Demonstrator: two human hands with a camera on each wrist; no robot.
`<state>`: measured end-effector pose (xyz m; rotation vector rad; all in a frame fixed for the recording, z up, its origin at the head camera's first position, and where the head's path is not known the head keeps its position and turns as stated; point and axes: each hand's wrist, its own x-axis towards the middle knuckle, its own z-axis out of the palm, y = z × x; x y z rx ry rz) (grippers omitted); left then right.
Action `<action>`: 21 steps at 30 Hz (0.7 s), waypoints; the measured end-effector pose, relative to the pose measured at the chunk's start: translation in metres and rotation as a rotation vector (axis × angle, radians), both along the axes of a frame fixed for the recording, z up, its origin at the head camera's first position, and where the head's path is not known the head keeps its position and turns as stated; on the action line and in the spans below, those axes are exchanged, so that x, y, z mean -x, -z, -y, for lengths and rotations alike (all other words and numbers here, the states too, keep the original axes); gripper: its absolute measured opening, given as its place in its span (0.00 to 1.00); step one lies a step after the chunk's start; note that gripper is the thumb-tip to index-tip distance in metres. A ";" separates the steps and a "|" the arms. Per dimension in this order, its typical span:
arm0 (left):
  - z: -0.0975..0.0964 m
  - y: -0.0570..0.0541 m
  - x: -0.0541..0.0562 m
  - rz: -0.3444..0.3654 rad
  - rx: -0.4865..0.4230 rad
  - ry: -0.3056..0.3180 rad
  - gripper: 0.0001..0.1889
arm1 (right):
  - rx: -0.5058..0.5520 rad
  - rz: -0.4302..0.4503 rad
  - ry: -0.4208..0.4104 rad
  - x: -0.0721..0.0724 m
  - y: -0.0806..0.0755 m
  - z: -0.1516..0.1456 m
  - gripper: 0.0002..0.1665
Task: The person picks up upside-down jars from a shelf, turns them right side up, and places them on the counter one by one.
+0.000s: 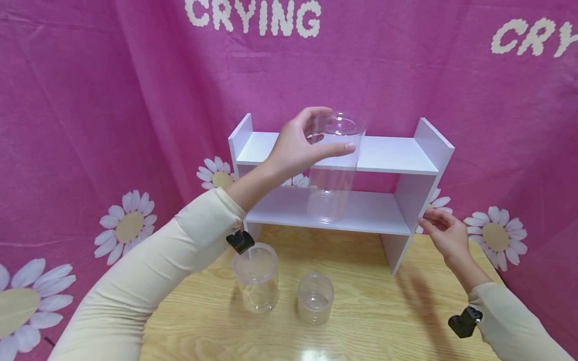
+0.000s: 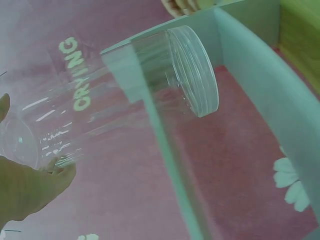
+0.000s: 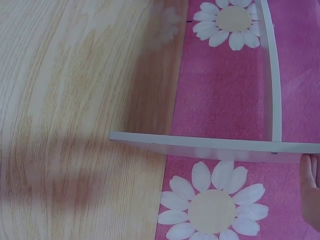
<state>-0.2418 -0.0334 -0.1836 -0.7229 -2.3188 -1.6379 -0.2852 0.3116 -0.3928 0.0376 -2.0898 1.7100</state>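
My left hand [image 1: 300, 140] grips a tall clear plastic jar [image 1: 334, 173] near its upper end, thumb across the front and fingers behind. The jar is close to upright in front of the white shelf [image 1: 384, 153], overlapping both boards in the head view. In the left wrist view, the jar's end away from the hand has a ridged, lid-like band [image 2: 200, 75]. My right hand [image 1: 447, 233] is at the shelf's right side panel [image 1: 417, 193], its fingertips touching the outer face near the front edge. Its thumb [image 3: 307, 172] shows against the panel in the right wrist view.
On the wooden table [image 1: 361, 301], a medium clear jar [image 1: 257, 286] stands left of a short clear jar [image 1: 315, 301], both in front of the shelf. A pink cloth [image 1: 384, 65] with daisies and lettering hangs behind and at the sides.
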 end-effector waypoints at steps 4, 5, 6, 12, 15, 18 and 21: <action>0.003 0.012 0.002 0.011 -0.002 -0.009 0.38 | -0.058 0.028 0.031 -0.003 -0.001 0.000 0.17; 0.004 0.016 0.002 0.014 -0.002 -0.013 0.37 | -0.067 0.037 0.034 -0.005 -0.002 0.000 0.16; 0.005 0.019 0.002 0.013 -0.007 -0.014 0.37 | -0.074 0.048 0.031 -0.006 -0.002 -0.001 0.14; 0.008 0.040 0.002 0.019 -0.020 -0.009 0.36 | -0.049 0.084 0.036 -0.019 -0.002 0.002 0.11; 0.010 0.049 0.000 0.020 0.010 -0.025 0.37 | -0.026 0.083 0.068 -0.023 -0.003 0.007 0.12; 0.012 0.057 -0.002 0.038 0.038 -0.039 0.37 | 0.008 0.084 0.084 -0.027 -0.005 0.013 0.14; 0.013 0.065 -0.004 0.077 0.037 -0.030 0.38 | 0.058 0.078 0.055 -0.031 -0.008 0.018 0.15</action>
